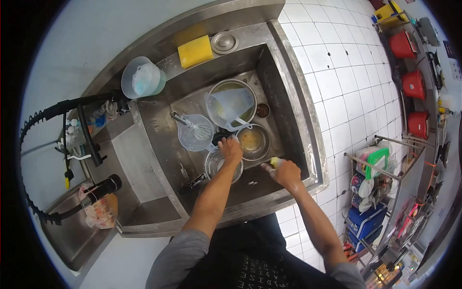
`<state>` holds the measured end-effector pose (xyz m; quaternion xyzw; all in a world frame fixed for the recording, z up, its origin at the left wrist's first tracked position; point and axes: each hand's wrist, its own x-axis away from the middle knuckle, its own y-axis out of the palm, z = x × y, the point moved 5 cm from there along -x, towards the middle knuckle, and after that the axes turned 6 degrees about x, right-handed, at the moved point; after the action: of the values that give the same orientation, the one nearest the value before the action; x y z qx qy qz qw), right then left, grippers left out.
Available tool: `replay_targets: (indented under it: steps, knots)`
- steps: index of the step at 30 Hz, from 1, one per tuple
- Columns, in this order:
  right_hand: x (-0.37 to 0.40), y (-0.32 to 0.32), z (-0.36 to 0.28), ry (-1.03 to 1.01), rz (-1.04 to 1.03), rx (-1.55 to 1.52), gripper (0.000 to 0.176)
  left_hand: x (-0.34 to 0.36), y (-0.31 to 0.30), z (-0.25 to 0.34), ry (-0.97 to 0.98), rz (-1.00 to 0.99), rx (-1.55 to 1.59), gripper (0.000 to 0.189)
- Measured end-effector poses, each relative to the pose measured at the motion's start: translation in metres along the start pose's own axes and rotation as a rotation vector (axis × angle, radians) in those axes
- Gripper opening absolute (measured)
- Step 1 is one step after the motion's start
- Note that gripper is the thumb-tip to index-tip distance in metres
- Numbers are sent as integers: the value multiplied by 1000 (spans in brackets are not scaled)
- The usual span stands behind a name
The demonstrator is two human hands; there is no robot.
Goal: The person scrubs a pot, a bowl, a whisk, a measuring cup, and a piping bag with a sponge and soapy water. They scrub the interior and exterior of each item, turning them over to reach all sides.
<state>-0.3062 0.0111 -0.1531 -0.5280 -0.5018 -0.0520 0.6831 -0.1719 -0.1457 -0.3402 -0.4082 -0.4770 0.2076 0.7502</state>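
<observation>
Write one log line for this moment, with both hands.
left hand: on glass bowl | right hand: holds small yellow item | place: sink

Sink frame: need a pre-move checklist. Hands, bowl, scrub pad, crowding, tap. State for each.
1. Left hand on the glass bowl: ok, it rests at the rim; how firm the grip is, cannot tell.
2. Right hand holding the small yellow pad: ok, fingers closed on it, and the pad is mostly hidden.
3. Room around the glass bowl: not ok, the metal bowl and the whisk jug sit close beside it.
4. Water running: cannot tell; the black spray hose hangs off to the left.
5. Yellow sponge on the back ledge: ok, lying free.
</observation>
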Motion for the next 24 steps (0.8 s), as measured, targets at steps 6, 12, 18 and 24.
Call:
replay_targets:
  steps: [6, 12, 18, 24]
  knots:
    - [8, 2, 54, -54, 332, -488, 48, 10, 18, 4, 188, 202, 399, 23]
    - [22, -19, 37, -194, 533, -416, 51, 82, -46, -14, 67, 115, 784, 17]
    - [-4, 6, 6, -643, 257, -822, 24, 151, -121, -47, 203, 188, 1251, 26]
    - [27, -44, -40, -392, 504, -342, 23, 248, -282, -198, -282, 1110, 1130, 62]
